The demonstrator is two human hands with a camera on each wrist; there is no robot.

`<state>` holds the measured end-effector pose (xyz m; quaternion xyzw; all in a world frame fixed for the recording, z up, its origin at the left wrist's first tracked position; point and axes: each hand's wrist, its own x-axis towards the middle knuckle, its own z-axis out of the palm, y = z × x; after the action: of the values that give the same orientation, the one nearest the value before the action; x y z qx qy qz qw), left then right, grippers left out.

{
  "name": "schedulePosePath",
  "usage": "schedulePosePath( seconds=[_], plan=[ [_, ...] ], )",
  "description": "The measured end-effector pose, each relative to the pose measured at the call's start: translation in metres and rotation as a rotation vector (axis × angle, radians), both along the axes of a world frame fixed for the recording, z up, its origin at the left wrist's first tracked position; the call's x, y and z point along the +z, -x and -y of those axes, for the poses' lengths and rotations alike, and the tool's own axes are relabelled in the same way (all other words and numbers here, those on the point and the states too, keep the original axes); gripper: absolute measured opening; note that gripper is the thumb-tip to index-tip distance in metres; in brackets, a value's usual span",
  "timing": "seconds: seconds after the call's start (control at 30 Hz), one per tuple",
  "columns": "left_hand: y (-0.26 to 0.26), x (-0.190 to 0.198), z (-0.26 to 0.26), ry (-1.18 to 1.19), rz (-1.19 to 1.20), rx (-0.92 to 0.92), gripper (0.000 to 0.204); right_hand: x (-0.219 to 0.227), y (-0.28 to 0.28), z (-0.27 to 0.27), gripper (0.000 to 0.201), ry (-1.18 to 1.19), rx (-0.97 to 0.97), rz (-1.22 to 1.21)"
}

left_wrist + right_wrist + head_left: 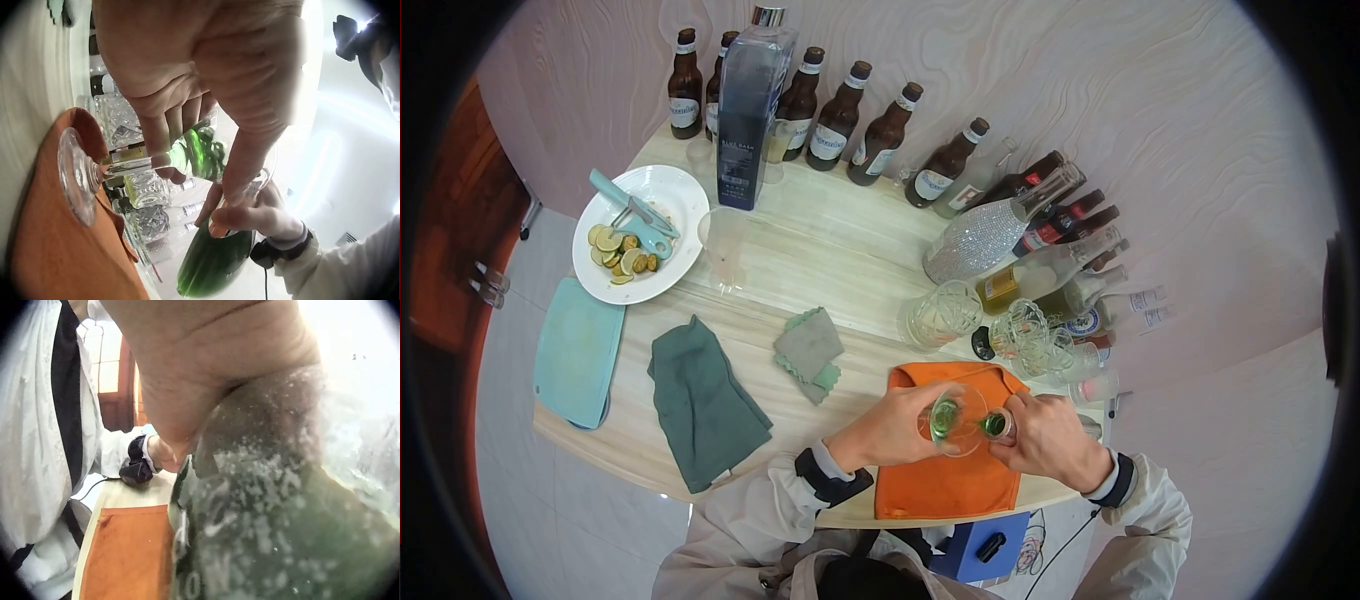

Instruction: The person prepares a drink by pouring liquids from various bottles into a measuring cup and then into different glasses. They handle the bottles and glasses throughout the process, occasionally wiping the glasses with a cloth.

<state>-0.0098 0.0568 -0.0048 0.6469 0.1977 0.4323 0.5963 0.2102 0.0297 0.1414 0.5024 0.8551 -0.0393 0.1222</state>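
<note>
Over the orange cloth (945, 495), my left hand (880, 430) grips the bowl of a stemmed glass (966, 405). Bright green liquid (203, 156) shows in the bowl, while the glass's stem and round foot (78, 181) extend out over the cloth. My right hand (1050, 440) holds a green bottle (215, 259) around its neck. The bottle is tilted, its mouth (998, 427) right at the rim of the glass. Up close in the right wrist view, the bottle body (281, 531) looks translucent green with pale lettering; in the head view the hand mostly hides it.
Clear glasses (940, 315) and a sparkly bottle (975, 240) stand beyond the cloth, among several bottles on the right. Brown beer bottles (833, 125) and a tall dark bottle (745, 160) line the back. Leftward lie a green cloth (705, 400), a plate (685, 185) with lime slices, and cutting boards (580, 350).
</note>
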Motion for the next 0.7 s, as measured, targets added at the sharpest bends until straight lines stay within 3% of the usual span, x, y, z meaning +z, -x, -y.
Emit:
schedulePosePath(
  seconds=[0.5, 0.7],
  plan=[
    [0.005, 0.007, 0.0, 0.16, 0.13, -0.065, 0.064, 0.0, -0.006, 0.006, 0.037, -0.038, -0.065, -0.16],
    [0.018, 0.016, -0.007, 0.052, 0.155, 0.028, 0.066, -0.008, -0.014, 0.01, 0.034, -0.115, -0.083, -0.302]
  ],
)
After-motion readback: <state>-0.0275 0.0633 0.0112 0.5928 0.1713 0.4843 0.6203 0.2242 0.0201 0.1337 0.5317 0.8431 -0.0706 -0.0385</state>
